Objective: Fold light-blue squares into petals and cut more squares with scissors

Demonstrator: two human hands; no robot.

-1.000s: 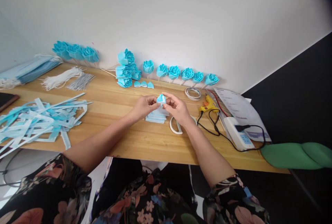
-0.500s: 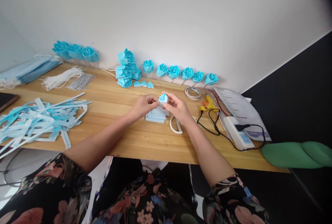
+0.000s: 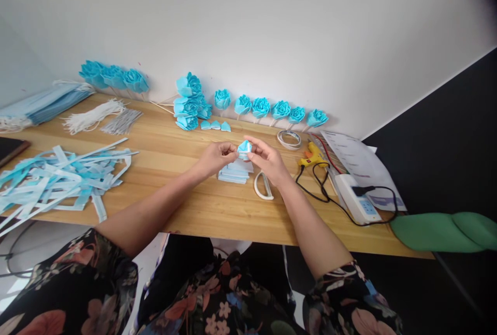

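Between my two hands is a small folded blue-and-white fabric petal [image 3: 244, 149], pointed at the top. My left hand [image 3: 218, 158] pinches its left edge with thumb and fingertips. On its right side, my right hand [image 3: 267, 160] grips it the same way. Just below, a stack of pale blue cut pieces [image 3: 234, 173] lies on the wooden table [image 3: 194, 210]. Beneath my right wrist rests a white D-shaped ring [image 3: 264, 187], partly covered by that hand. Several finished petals [image 3: 215, 126] sit in a row beyond my hands.
Blue fabric flowers [image 3: 261, 108] lean along the wall. Left are cut strips [image 3: 66, 179], white cords [image 3: 93, 115], grey wires [image 3: 121, 121] and face masks [image 3: 46, 104]. Right are a tape roll [image 3: 289, 139], yellow glue gun [image 3: 311, 155], power strip [image 3: 355, 198] and papers [image 3: 357, 164].
The folded petal's white right-hand flap sits differently, now a narrow upright strip. My right thumb has shifted slightly to the right along it. Both hands stay in nearly the same place.
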